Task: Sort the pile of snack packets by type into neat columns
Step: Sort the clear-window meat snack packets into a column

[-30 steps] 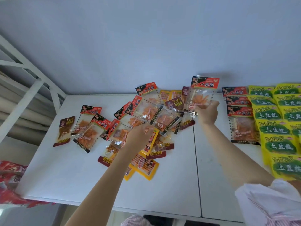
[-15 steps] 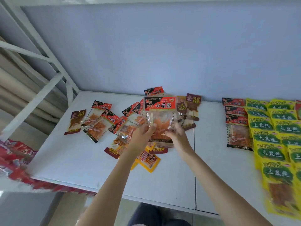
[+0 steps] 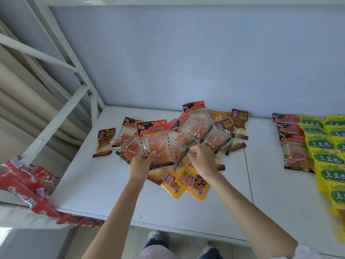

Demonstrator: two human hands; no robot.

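Note:
A loose pile of snack packets (image 3: 205, 135) lies mid-table: clear red-topped ones, brown ones (image 3: 239, 119) and yellow ones (image 3: 188, 182). My left hand (image 3: 142, 163) grips the lower part of a clear red-topped packet (image 3: 152, 136), held up above the pile's left side. My right hand (image 3: 202, 159) is curled beside it and pinches the lower edge of another clear red-topped packet (image 3: 183, 146) in the pile. On the right stand a column of red-topped packets (image 3: 291, 135) and columns of yellow-green packets (image 3: 324, 148).
The white table (image 3: 112, 184) has a seam right of the pile and a front edge near my legs. A white metal frame (image 3: 61, 109) rises at the left. Red wrappers (image 3: 28, 184) hang at the table's left corner. A brown packet (image 3: 105, 141) lies apart at the left.
The red-topped packet passed from my right hand to my left and moved left over the pile. My right hand dropped to the pile and took hold of another packet.

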